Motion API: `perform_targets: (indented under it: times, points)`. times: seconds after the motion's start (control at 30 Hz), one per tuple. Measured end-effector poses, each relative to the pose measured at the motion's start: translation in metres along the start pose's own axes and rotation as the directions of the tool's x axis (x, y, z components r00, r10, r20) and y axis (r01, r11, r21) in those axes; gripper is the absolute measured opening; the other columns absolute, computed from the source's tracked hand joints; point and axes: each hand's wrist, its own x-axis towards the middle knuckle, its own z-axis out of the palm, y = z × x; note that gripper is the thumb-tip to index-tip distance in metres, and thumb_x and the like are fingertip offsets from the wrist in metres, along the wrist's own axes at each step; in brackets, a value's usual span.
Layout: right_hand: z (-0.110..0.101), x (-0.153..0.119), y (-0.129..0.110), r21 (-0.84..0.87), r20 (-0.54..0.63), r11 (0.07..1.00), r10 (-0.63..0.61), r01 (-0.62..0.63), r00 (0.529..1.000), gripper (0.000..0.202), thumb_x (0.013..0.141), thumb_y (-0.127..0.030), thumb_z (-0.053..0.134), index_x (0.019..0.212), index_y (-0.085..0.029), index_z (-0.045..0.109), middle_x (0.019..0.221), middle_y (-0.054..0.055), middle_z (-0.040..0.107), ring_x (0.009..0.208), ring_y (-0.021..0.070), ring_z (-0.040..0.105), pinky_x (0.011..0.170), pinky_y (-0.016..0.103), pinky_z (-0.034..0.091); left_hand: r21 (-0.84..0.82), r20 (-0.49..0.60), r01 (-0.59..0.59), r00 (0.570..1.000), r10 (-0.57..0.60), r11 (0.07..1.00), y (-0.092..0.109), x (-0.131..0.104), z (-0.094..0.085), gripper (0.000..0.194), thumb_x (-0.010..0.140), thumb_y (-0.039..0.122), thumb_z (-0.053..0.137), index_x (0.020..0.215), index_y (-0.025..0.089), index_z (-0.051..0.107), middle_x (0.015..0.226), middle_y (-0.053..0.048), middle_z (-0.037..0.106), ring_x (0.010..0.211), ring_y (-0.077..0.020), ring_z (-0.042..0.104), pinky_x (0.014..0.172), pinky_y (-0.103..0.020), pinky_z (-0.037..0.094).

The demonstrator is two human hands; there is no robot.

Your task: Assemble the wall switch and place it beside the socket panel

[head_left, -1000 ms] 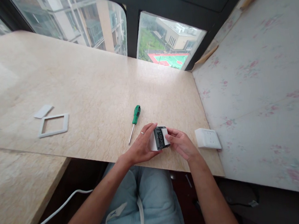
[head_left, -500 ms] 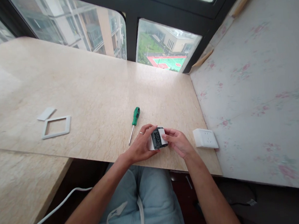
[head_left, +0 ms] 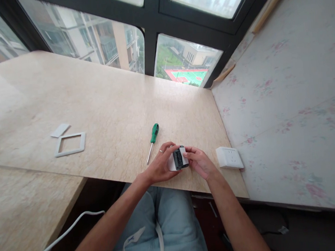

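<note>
Beige, marble-patterned countertop (head_left: pixel 113 110) ends in a near edge just above my light blue trousers (head_left: pixel 177 218), with a white cable (head_left: pixel 67 232) looping below it on the left. Just over that edge, my left hand (head_left: pixel 163 165) is wrapped around a small box (head_left: pixel 172 163), fingers narrowed on its white body, the thumb side unclear to me. My right hand (head_left: pixel 199 162) has its fingers nearly closed, pinching a white cover piece (head_left: pixel 184 155) at the right side of the box's face. That face is dark grey, with black recessed parts showing beside the white piece; the finer details are too small to read.

Just left of and beyond my left hand lies a green-handled screwdriver (head_left: pixel 154 133), its tip pointing near. To my right, a white socket box (head_left: pixel 229 158) sits by the flowered wall (head_left: pixel 287 123), limiting room on that side. Well off to the left, a rectangular white frame (head_left: pixel 83 142) lies near a flat white plate (head_left: pixel 60 130). Bare surface stretches beyond the screwdriver to the dark window frame (head_left: pixel 148 29).
</note>
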Motion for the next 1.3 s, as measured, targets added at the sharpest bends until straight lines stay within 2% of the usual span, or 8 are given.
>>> perform_targets:
  times: [0.13,0.3,0.47,0.57,0.73,1.0,1.17,1.3]
  points:
    - [0.001,-0.003,0.008,0.050,0.008,0.999,-0.016,0.015,1.000,0.038,0.062,-0.034,0.091,0.093,-0.022,0.072,0.090,-0.001,0.075,0.079,0.0140,0.066,0.076,0.027,0.050,0.008,-0.016,-0.055,0.998,0.055,0.998,0.002,-0.001,0.003,0.086,0.077,0.026,0.076,0.149,0.029,0.030,0.137,-0.014,0.042,0.133,-0.0317,0.042,0.110,-0.051,0.043]
    - [-0.001,-0.007,0.016,0.095,0.110,0.995,-0.044,0.033,0.993,0.041,0.067,-0.034,0.089,0.103,-0.023,0.072,0.103,0.001,0.074,0.092,0.0171,0.067,0.085,0.029,0.050,0.010,-0.060,-0.073,0.995,0.074,0.997,0.004,-0.003,0.004,0.089,0.077,0.025,0.076,0.151,0.029,0.027,0.139,-0.015,0.041,0.134,-0.0329,0.043,0.111,-0.053,0.043]
    - [-0.004,-0.005,0.019,0.095,0.135,0.994,-0.060,0.047,0.989,0.045,0.066,-0.034,0.090,0.106,-0.022,0.073,0.108,0.003,0.075,0.097,0.0196,0.067,0.089,0.030,0.050,0.007,-0.090,-0.083,0.992,0.083,0.997,0.005,-0.003,0.003,0.091,0.079,0.029,0.077,0.153,0.028,0.024,0.141,-0.016,0.042,0.136,-0.0343,0.042,0.112,-0.055,0.041]
    - [-0.005,-0.005,0.020,0.106,0.121,0.993,-0.069,0.057,0.990,0.046,0.063,-0.032,0.092,0.104,-0.023,0.074,0.107,0.002,0.075,0.096,0.0201,0.068,0.087,0.032,0.052,0.020,-0.062,-0.080,0.995,0.081,0.997,0.005,-0.005,0.003,0.092,0.079,0.031,0.076,0.154,0.027,0.023,0.141,-0.017,0.041,0.136,-0.0343,0.042,0.112,-0.054,0.042]
    - [-0.002,-0.008,0.021,0.123,0.078,0.988,-0.106,0.096,0.991,0.045,0.059,-0.030,0.093,0.100,-0.023,0.075,0.100,0.001,0.076,0.090,0.0195,0.069,0.082,0.031,0.054,0.050,0.002,-0.017,1.000,0.017,0.999,0.005,-0.008,0.003,0.095,0.077,0.029,0.076,0.154,0.026,0.022,0.141,-0.017,0.040,0.136,-0.0341,0.043,0.111,-0.052,0.044]
    - [0.003,-0.008,0.019,0.108,0.021,0.986,-0.132,0.129,0.991,0.045,0.055,-0.029,0.094,0.096,-0.022,0.076,0.095,0.002,0.077,0.084,0.0192,0.069,0.077,0.031,0.056,0.012,-0.019,0.038,0.999,-0.038,0.999,0.003,-0.007,0.002,0.095,0.072,0.025,0.078,0.152,0.026,0.027,0.137,-0.015,0.042,0.132,-0.0331,0.046,0.110,-0.050,0.044]
    - [0.005,-0.008,0.023,0.078,-0.007,0.983,-0.168,0.168,0.986,0.045,0.060,-0.033,0.092,0.101,-0.023,0.075,0.102,0.003,0.077,0.093,0.0211,0.070,0.085,0.033,0.055,-0.024,-0.041,0.063,0.997,-0.064,0.998,0.001,-0.005,0.001,0.095,0.071,0.027,0.079,0.152,0.026,0.030,0.137,-0.014,0.043,0.131,-0.0335,0.046,0.111,-0.052,0.043]
    - [0.006,-0.008,0.023,0.091,0.021,0.983,-0.162,0.160,0.987,0.044,0.065,-0.035,0.090,0.104,-0.022,0.075,0.108,0.004,0.076,0.096,0.0202,0.069,0.087,0.031,0.054,-0.071,-0.052,0.106,0.993,-0.110,0.992,-0.005,-0.005,0.001,0.096,0.071,0.031,0.082,0.152,0.025,0.031,0.143,-0.015,0.042,0.135,-0.0341,0.043,0.115,-0.055,0.038]
